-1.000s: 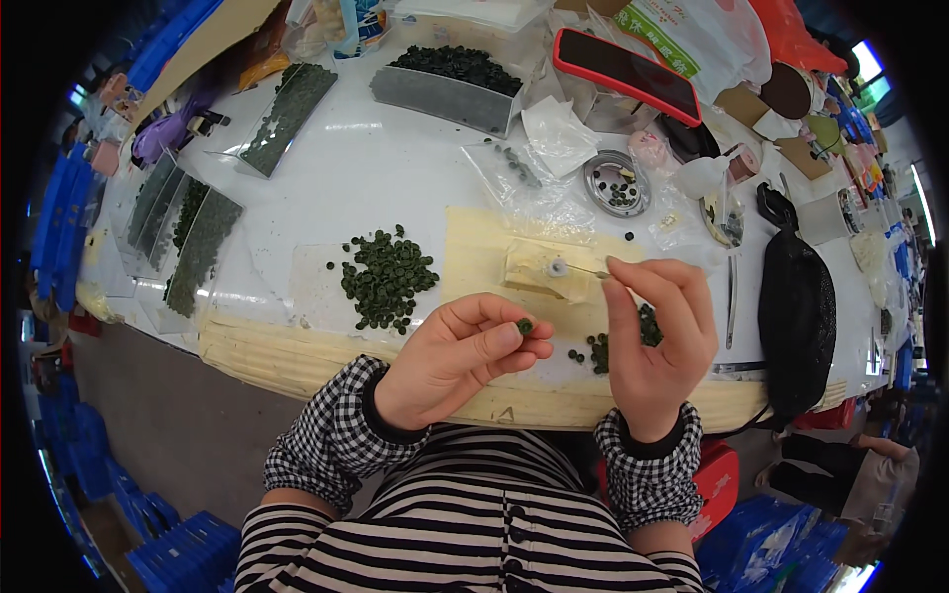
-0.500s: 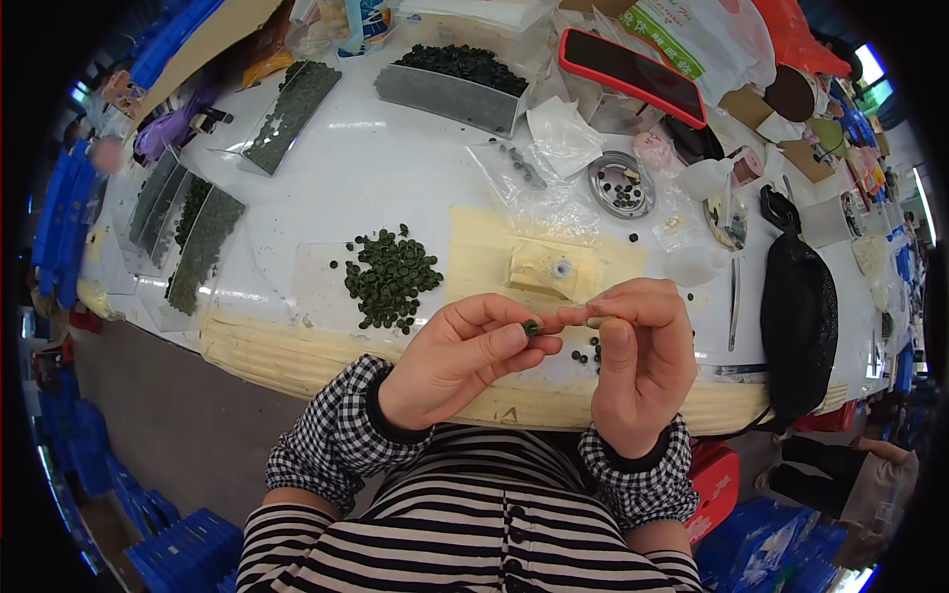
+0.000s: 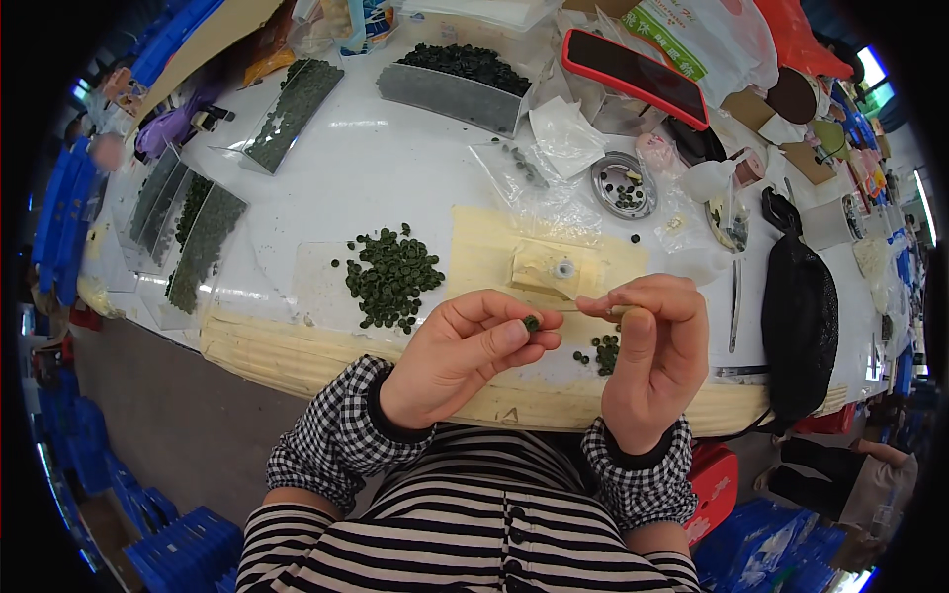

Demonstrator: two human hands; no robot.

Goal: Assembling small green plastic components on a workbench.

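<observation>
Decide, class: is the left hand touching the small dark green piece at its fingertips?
Touching. The head view shows the left hand pinching the small dark green piece between thumb and fingers, with no gap visible.

Printed characters are showing on the green panel (image 3: 670,42) of a white plastic bag (image 3: 736,49) near the bench's (image 3: 316,193) far edge; smaller marks are appearing, illegibly, on a blue-and-white packet (image 3: 368,28) along that edge.

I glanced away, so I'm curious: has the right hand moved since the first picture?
Yes: judged against the yellow block, the right hand has moved slightly left and down in the view.
</observation>
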